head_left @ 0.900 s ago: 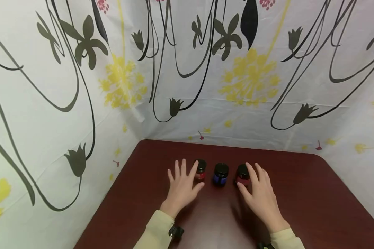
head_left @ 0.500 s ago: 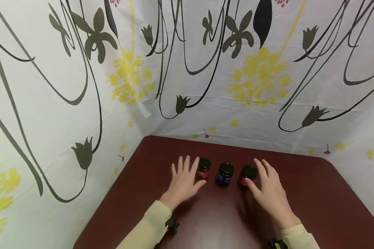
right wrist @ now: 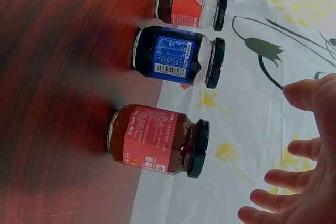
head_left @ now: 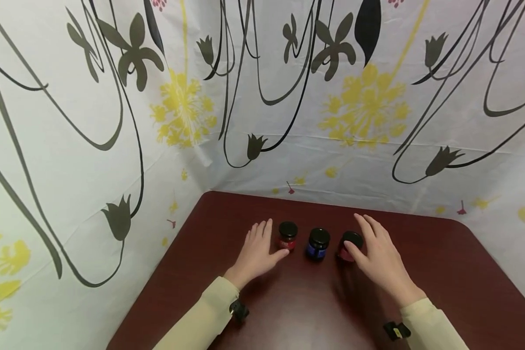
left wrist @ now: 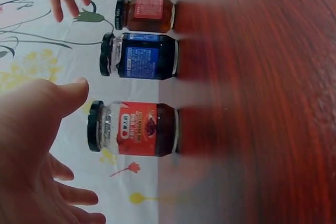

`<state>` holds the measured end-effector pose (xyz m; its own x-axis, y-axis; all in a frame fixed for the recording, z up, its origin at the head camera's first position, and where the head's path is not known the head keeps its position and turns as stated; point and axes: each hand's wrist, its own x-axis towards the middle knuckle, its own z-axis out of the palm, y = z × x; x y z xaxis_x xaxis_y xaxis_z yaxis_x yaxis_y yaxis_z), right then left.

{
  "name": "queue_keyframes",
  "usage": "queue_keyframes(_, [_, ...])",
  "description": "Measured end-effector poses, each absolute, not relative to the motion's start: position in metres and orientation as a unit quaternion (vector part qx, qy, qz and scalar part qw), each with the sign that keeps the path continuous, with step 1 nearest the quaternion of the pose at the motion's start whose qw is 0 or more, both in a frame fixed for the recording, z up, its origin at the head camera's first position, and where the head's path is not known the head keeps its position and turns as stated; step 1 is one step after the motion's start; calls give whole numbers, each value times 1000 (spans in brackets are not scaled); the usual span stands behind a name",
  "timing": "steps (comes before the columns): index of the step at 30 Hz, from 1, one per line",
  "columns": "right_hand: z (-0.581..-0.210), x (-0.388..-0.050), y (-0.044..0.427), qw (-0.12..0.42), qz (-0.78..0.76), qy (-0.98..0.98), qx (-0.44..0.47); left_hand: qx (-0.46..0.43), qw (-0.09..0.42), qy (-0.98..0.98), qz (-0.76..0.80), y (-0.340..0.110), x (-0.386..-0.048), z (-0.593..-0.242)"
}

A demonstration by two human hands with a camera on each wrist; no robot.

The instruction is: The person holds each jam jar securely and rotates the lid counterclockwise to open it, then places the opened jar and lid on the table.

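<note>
Three jam jars with black lids stand upright in a row on the dark red table. The left jar has a bright red label, the middle jar a blue one. On the right jar the label is pinkish red and reads strawberry jam. My left hand hovers beside the left jar, thumb out and fingers extended, apart from it in the left wrist view. Beside the right jar is my right hand, its thumb partly covering that jar; the right wrist view shows a gap between them.
A white cloth printed with flowers and dark stems hangs behind the table and along its sides. Dark wrist devices sit at both cuffs, one on the left and one on the right.
The head view has shifted slightly. My left fingers, spread earlier, now lie closer together and a little further left of their jar. The right hand has eased back slightly from its jar.
</note>
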<state>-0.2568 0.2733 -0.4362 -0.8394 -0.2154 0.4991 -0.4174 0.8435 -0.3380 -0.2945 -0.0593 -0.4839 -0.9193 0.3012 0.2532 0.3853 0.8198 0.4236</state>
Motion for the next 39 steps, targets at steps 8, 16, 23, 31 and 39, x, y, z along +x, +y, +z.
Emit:
queue_keyframes(8, [-432,-262,269,216,215,-935,182,-160,54,-931,-325,-61,-304,-491])
queue_keyframes(16, [-432,-262,262,204,205,-939,187,-136,5,-899,-417,-56,-311,-503])
queue_keyframes(23, [-426,-265,258,197,195,-942,191,-137,12,-861,-489,-51,-318,-513])
queue_keyframes(31, [-425,-269,254,193,187,-943,195,-125,19,-845,-520,-37,-326,-519])
queue_keyframes(39, [-428,-272,252,192,188,-942,200,-122,41,-840,-526,-29,-327,-525])
